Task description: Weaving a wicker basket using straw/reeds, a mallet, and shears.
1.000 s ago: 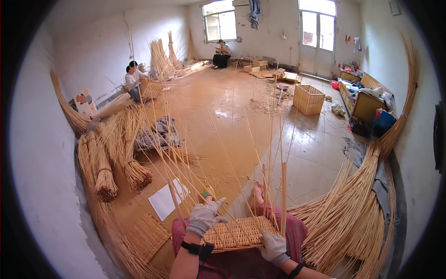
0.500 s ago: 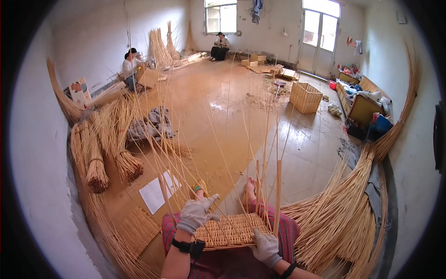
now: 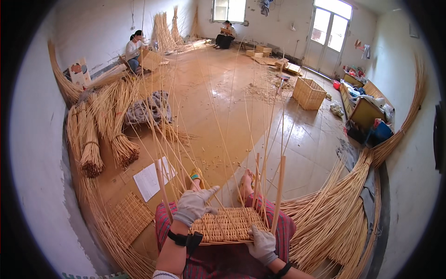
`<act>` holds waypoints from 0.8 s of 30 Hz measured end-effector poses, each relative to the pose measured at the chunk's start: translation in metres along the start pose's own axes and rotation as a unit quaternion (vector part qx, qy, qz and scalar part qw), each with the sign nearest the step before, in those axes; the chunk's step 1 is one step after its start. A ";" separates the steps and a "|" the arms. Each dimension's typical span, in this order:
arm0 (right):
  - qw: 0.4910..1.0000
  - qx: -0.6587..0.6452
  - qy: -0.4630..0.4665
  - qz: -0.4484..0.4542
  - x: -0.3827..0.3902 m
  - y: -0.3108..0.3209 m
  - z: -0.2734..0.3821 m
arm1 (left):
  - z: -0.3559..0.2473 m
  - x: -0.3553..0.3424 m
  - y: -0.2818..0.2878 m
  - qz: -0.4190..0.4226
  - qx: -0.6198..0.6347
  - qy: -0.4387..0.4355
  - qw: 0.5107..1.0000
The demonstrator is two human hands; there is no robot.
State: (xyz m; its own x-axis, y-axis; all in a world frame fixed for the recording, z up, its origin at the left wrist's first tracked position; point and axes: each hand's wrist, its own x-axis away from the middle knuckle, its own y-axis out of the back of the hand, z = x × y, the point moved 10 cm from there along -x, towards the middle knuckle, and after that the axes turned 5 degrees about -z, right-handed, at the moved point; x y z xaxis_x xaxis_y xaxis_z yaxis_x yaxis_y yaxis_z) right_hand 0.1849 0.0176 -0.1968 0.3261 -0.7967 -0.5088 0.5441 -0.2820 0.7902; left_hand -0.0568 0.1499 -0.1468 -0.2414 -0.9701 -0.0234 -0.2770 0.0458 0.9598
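Observation:
A small woven wicker panel (image 3: 227,225) lies across my lap, with long thin upright canes and thicker wooden stakes (image 3: 279,195) rising around its edges. My gloved left hand (image 3: 195,205) is over its left end among the canes. The index finger and thumb are stretched out and apart; its other fingers are partly hidden. At the near right corner my gloved right hand (image 3: 262,244) grips the panel's edge, thumb on top and fingers underneath out of sight.
Cane bundles (image 3: 91,156) lie on the left; a big loose sheaf (image 3: 334,209) spreads at right. White paper (image 3: 151,181) and a flat woven mat (image 3: 130,218) rest by my left leg. Farther off are a square wicker basket (image 3: 308,95) and two seated people (image 3: 134,51).
The whole view has shifted slightly. Both hands keep nearly the same pose on the panel. The person seated at the back now holds a tan piece up higher.

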 end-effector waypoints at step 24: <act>1.000 -0.006 0.001 -0.009 0.009 -0.004 -0.002 | -0.007 0.007 0.010 -0.047 0.014 -0.019 0.999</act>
State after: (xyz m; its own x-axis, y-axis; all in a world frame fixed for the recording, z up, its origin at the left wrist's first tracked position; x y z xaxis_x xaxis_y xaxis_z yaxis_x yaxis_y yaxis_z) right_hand 0.1867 0.0128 -0.2054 0.3176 -0.7912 -0.5226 0.5581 -0.2896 0.7776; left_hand -0.0548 0.1422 -0.1353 -0.2475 -0.9611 -0.1230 -0.3262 -0.0369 0.9446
